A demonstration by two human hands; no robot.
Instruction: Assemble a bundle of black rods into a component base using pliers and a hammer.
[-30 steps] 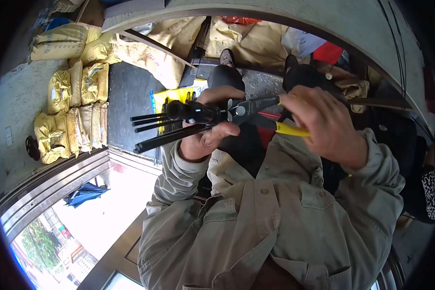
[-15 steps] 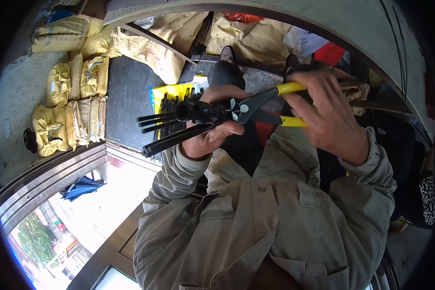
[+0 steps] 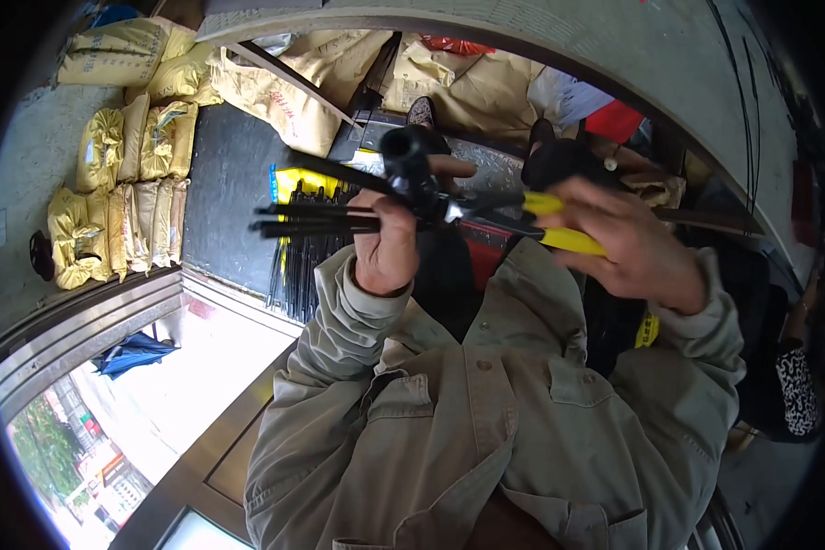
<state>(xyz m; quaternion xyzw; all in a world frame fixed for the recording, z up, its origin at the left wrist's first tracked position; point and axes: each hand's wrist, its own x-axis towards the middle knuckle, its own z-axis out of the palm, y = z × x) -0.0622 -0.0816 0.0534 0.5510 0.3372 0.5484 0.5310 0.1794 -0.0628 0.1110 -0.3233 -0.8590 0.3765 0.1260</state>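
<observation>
My left hand point(image 3: 385, 252) is closed around a black piece point(image 3: 415, 183) with a hollow round end pointing up and several thin black rods point(image 3: 312, 218) sticking out to the left. What kind of article it is, I cannot make out. In my right hand point(image 3: 628, 240) is a pair of pliers point(image 3: 570, 240) with yellow handles, its handles spread apart. The dark jaws meet the black piece just right of my left fingers; blur hides exactly what they bite. Below and behind my left hand lies a pile of similar thin black rods point(image 3: 302, 275) on yellow packaging.
Stacked tan sacks point(image 3: 137, 220) line the left side, and larger sacks point(image 3: 284, 96) lie ahead. A curved grey edge point(image 3: 605, 69) spans the top. My shoes point(image 3: 422, 112) show beyond the work. A blue umbrella point(image 3: 137, 353) is at lower left; patterned cloth point(image 3: 797, 390) shows at far right.
The black piece has turned in my left hand, its hollow end swinging up and right and its rods spreading. The pliers have tilted along with my right hand, which has shifted slightly lower.
</observation>
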